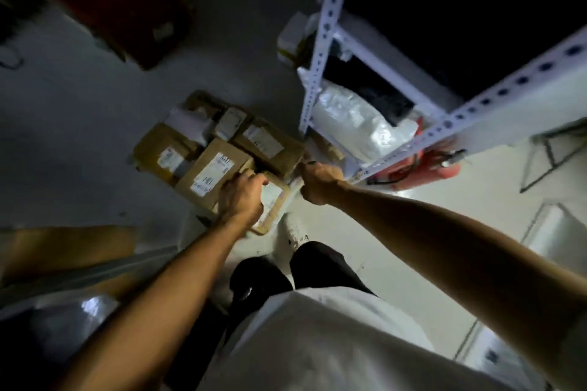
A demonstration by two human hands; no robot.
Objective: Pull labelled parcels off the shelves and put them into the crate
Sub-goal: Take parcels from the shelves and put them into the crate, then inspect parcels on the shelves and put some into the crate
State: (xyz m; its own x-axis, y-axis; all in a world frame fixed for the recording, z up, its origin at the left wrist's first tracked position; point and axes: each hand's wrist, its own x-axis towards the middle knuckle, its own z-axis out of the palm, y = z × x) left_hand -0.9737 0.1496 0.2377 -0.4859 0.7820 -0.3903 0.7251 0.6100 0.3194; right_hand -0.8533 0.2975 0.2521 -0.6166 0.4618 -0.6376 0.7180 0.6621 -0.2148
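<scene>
A small brown cardboard parcel with a white label (272,200) hangs low between the person's two hands, just above the near edge of a heap of parcels on the floor. The left hand (240,197) curls over its near left side, fingers wrapped on the top edge. The right hand (319,181) is fisted at the parcel's far right corner and seems to pinch that edge (the blur makes the exact grip hard to read).

Right behind it lie the other brown cardboard boxes with white shipping labels (216,152), packed together, touching one another; whether a crate sits under them I cannot tell.

To the right stands a white perforated metal shelf rack (320,51), a crumpled white plastic bag (352,124) on its low shelf. Beside its foot lies something red (425,165). The person's white shoe (293,228) is planted on the pale grey floor (79,136).
</scene>
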